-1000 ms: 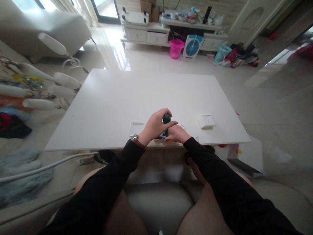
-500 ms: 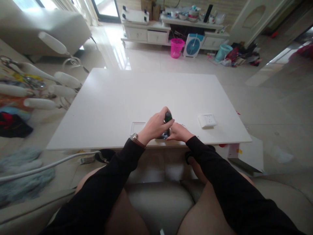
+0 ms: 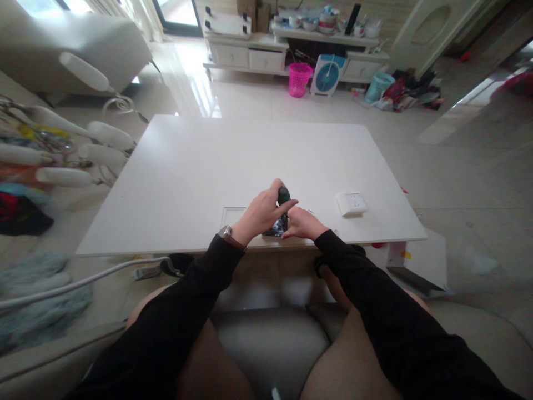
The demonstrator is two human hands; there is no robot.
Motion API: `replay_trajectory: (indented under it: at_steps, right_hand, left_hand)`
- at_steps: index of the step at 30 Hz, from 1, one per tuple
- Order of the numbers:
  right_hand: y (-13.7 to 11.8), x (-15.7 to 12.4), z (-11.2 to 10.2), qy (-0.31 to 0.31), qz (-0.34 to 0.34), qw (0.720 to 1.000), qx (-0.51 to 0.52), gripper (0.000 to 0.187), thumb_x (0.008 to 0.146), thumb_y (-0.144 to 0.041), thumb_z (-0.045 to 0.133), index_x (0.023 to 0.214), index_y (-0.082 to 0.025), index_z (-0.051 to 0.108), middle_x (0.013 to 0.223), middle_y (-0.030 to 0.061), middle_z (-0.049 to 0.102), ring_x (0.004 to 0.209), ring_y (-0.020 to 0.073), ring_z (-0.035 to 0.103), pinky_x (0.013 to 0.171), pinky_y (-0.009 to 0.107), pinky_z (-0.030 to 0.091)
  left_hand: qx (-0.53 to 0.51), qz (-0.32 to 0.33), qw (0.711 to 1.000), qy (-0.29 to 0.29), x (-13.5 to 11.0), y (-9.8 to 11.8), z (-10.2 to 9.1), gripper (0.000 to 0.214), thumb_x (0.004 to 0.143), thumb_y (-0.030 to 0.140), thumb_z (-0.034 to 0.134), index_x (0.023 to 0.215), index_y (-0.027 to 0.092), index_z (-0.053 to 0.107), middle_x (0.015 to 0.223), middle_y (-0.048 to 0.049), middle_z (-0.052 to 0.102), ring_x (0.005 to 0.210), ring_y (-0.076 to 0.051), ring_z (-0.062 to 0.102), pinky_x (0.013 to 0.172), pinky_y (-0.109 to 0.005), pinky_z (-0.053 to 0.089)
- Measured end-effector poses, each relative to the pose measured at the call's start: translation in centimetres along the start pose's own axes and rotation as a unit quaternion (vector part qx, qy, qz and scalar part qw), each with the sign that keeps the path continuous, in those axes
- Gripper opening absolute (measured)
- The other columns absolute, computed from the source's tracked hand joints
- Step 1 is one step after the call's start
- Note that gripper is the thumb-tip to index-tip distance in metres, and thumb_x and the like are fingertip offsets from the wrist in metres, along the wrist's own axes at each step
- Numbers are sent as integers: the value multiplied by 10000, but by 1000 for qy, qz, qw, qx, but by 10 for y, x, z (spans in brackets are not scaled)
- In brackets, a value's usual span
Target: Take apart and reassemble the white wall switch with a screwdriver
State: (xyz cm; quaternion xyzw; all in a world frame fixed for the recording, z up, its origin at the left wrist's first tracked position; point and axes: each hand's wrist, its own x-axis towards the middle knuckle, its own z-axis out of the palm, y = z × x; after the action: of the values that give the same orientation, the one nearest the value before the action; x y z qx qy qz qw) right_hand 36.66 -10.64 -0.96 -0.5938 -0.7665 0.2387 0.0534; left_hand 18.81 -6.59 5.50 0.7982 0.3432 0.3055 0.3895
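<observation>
Near the front edge of the white table (image 3: 200, 161), my left hand (image 3: 262, 210) is closed around the dark green-black handle of a screwdriver (image 3: 283, 194), held upright. Its thumb stretches across the front of the handle. Below that hand lies a small black part with metal bits (image 3: 275, 228), partly covered by my fingers. My right hand (image 3: 306, 223) is curled at the right side of this part, close to the screwdriver's lower end. Its fingertips are partly hidden, so what exactly they grip is unclear.
A thin white frame (image 3: 232, 215) lies left of my hands. To the right stands a white wall socket on its box (image 3: 351, 204). Small pale bits lie beside my right hand. A lamp with white shades (image 3: 85, 71) stands off the table's left edge.
My left thumb has lifted and straightened a little on the screwdriver handle. More of the black part shows under the hand. My right hand has stayed about the same.
</observation>
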Motion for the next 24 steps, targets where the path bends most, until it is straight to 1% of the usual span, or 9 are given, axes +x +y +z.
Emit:
replay_trajectory:
  at_steps: [3,5,12,19,22,24]
  right_hand:
    - [-1,-1,3,16,-1,1000,-2,754,614,-360,1002,1246,-129,662,1283,168,709,1211,338,692,1022,399,548]
    - [-2,-1,4,16,3,1000,-10,752,613,-374,1003,1238,-132,662,1268,168,708,1194,334,695,1011,397,553]
    - [-6,0,-1,-7,10,1000,-25,595,635,-384,995,1112,-146,730,1124,132,741,1131,324,718,946,354,567]
    - [-7,2,-1,-18,14,998,-54,532,649,-396,991,1061,-137,776,1107,155,760,1111,347,734,934,359,578]
    - [-7,3,1,-23,17,998,-61,523,675,-422,974,1056,-121,779,1128,177,758,1103,354,736,938,372,579]
    - [-7,3,2,-20,12,998,-57,568,689,-442,963,1104,-107,768,1191,198,742,1130,357,726,960,390,575]
  left_hand:
    - [-1,-3,1000,-1,1,-1,-1,259,955,393,676,961,225,479,756,21,581,666,-162,559,662,-310,405]
    - [-1,-10,1000,-4,1,-1,-2,268,948,398,688,960,225,484,747,23,581,670,-168,571,671,-314,413]
    - [-12,-2,1000,-5,2,-6,-2,280,937,412,699,971,224,495,783,2,650,657,-163,600,643,-304,441]
    - [-38,0,999,-12,3,-5,-3,262,917,398,725,972,205,556,844,-19,696,733,-166,649,661,-291,484]
    - [-49,21,999,-8,4,-2,-4,235,911,385,730,938,194,594,883,-35,696,809,-169,643,669,-278,501]
    - [-46,38,998,4,5,0,-4,220,908,372,732,912,189,610,903,-44,684,857,-174,631,695,-280,519]
